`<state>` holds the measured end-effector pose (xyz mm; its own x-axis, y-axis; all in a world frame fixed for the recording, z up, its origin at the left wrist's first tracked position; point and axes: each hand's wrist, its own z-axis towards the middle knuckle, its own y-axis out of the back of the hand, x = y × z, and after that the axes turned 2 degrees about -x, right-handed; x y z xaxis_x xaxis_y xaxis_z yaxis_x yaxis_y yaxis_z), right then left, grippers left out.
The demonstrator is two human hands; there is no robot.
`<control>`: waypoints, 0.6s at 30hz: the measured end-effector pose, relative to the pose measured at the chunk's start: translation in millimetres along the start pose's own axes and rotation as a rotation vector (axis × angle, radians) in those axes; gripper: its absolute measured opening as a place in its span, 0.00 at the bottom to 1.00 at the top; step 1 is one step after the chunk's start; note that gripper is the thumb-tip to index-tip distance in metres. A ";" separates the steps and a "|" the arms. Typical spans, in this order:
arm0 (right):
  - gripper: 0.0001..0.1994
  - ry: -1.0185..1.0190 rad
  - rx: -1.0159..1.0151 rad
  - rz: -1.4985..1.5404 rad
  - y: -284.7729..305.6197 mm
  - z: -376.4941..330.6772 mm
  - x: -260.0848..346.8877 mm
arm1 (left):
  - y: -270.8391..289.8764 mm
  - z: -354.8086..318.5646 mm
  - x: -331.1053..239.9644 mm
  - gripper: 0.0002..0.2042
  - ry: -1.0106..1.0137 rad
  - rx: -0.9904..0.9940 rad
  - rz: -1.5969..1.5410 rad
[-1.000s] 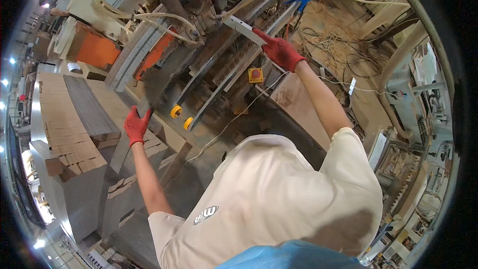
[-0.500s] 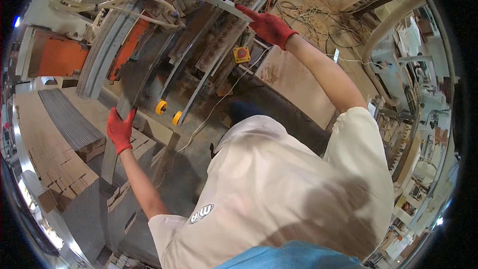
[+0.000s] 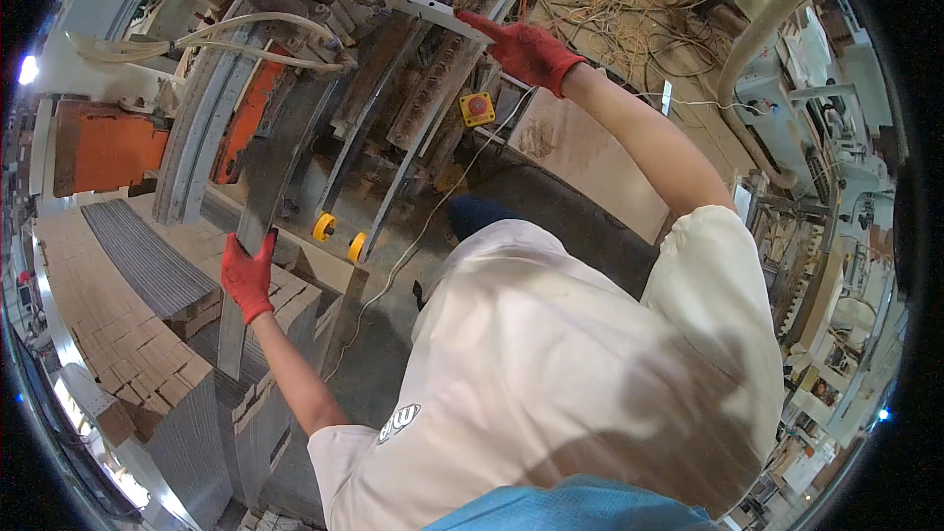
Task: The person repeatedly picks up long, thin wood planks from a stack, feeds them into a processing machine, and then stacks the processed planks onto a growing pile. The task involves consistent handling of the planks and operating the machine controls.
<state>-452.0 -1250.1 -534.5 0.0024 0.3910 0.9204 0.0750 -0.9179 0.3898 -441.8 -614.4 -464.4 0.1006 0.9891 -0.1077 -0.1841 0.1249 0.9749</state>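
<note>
My left hand, in a red glove with dark fingertips, is closed around the edge of a long, narrow grey board. The board stands on a slant beside stacked boards, and its upper part runs toward the machine. My right hand, also red-gloved, reaches far forward over the machine rails. Its fingers lie along a pale, narrow strip with small holes and seem to grip its near end; the underside of that grip is hidden.
Two yellow wheels cap the rail ends. A red push button on a yellow box sits below my right hand. A thin white cable trails down to the floor. Tangled hoses lie beyond, and an orange machine part stands at left.
The view has shifted slightly, so the stacks and my left hand appear a little lower and farther right. Both hands keep their holds.
</note>
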 end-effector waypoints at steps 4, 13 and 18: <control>0.33 -0.061 0.000 -0.061 -8.4 -9.8 45.9 | 6.7 -4.1 -4.2 0.35 0.035 0.060 -0.025; 0.35 0.054 -0.050 -0.584 -5.5 -10.1 66.8 | 4.8 -4.0 -4.6 0.32 0.000 -0.021 -0.042; 0.35 -0.139 -0.053 -0.766 -13.6 -21.9 115.9 | -1.2 -4.7 1.9 0.31 -0.051 -0.079 -0.039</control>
<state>-474.5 -1193.7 -432.4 0.0949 0.9187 0.3834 0.0584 -0.3896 0.9191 -446.0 -612.2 -466.6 0.1587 0.9782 -0.1336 -0.2550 0.1713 0.9516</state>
